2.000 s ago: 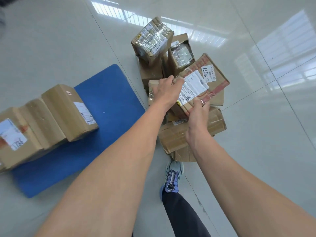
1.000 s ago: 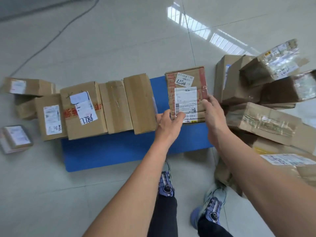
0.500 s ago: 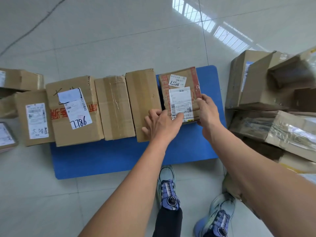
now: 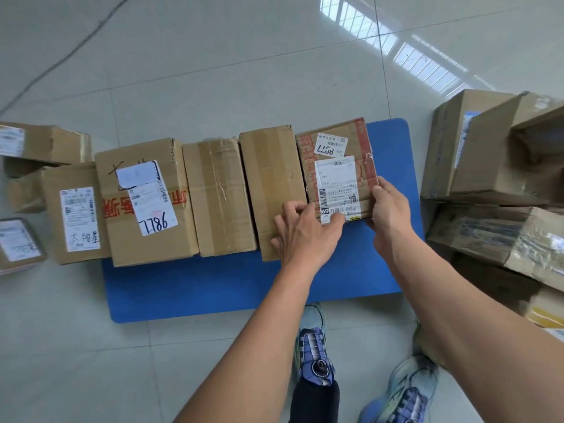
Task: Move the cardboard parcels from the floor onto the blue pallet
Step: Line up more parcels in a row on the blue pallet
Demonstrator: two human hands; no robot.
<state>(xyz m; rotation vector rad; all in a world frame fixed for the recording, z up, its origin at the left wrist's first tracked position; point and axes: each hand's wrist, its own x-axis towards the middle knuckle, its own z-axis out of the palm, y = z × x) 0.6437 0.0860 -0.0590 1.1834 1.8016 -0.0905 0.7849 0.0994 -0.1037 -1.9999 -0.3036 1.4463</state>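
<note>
The blue pallet [image 4: 213,288] lay on the tiled floor [image 4: 213,71] and carried three cardboard parcels [image 4: 219,196] in a row. The red-taped parcel [image 4: 335,169] sat at the row's right end, touching its neighbour. Your left hand [image 4: 305,236] pinched its near left corner, and your right hand [image 4: 390,218] had its fingers [image 4: 380,186] curled round the near right corner.

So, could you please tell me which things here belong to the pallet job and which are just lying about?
Job: red-taped parcel, held by the left hand and right hand; blue pallet; row of parcels on it; pile of parcels on the floor at right; loose parcels at left.
Just there: cable across the tiles; the person's shoes.
</note>
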